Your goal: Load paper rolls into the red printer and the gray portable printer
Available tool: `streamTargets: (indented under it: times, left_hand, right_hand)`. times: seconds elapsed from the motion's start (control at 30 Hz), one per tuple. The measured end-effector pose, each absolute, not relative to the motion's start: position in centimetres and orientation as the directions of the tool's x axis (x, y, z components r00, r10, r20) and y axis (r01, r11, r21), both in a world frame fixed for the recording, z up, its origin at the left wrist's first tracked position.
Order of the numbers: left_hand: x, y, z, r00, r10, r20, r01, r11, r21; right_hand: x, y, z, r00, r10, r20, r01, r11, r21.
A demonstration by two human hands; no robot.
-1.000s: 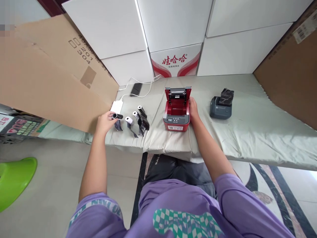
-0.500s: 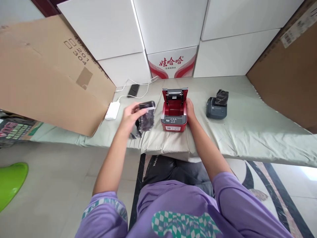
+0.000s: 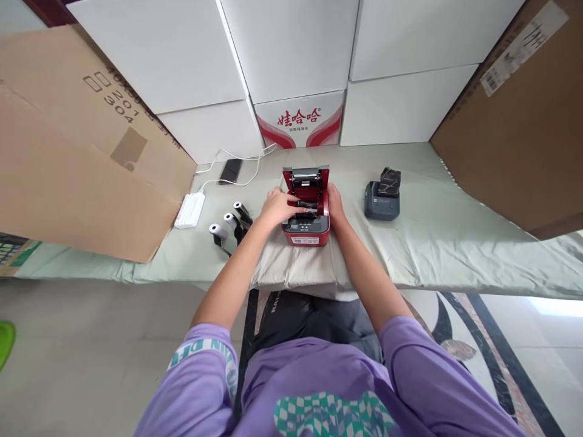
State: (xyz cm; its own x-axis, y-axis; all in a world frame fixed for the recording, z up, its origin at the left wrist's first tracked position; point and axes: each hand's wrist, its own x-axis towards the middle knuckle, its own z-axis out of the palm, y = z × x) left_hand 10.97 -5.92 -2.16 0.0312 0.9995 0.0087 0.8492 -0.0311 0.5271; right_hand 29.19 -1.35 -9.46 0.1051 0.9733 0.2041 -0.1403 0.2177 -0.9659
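A red and black label printer [image 3: 305, 238] stands on the covered bench with its lid raised. My left hand [image 3: 279, 208] reaches over its left wall, with fingers closed on a black paper roll [image 3: 308, 209] inside the paper bay. Against the printer's right side rests my right hand [image 3: 335, 202], its fingers wrapped around the outer wall and partly hidden behind it. Left of the printer lie several paper rolls [image 3: 229, 218] with white ends and black outer strips.
A smaller dark printer [image 3: 381, 205] with a black marbled piece [image 3: 390, 181] on top sits to the right. At the left are a white power strip [image 3: 189, 210], its cable and a dark phone [image 3: 231, 171]. Cardboard sheets [image 3: 86, 152] and white boxes [image 3: 291, 48] border the bench.
My left hand has carried the black paper roll rightward into the open printer. The rolls at left have come into fuller view. My right hand stays at the printer's side.
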Motion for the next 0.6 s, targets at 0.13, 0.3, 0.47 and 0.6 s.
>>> streamTargets:
  times: [0.13,0.3,0.47,0.6]
  left_hand:
    - [11.6,-6.2,-1.0,0.057,0.998,-0.021,0.895,-0.042,0.445]
    - [11.2,-8.8,-0.8,0.082,0.982,0.17,0.845,-0.159,0.511]
    - [10.3,-11.7,-1.2,0.301,0.906,0.298,0.764,-0.416,0.494]
    - [10.2,-12.7,-1.4,0.322,0.827,0.46,0.778,-0.508,0.369]
  right_hand:
    - [29.2,-1.1,-9.7,0.102,0.968,0.231,-0.181,0.246,-0.952]
    - [29.7,-1.2,-9.3,0.04,0.961,0.275,-0.242,0.276,-0.93]
    - [30.0,-1.5,-8.5,0.012,0.958,0.286,-0.293,0.277,-0.915]
    - [30.4,-2.1,-7.6,-0.039,0.954,0.296,-0.379,0.26,-0.888]
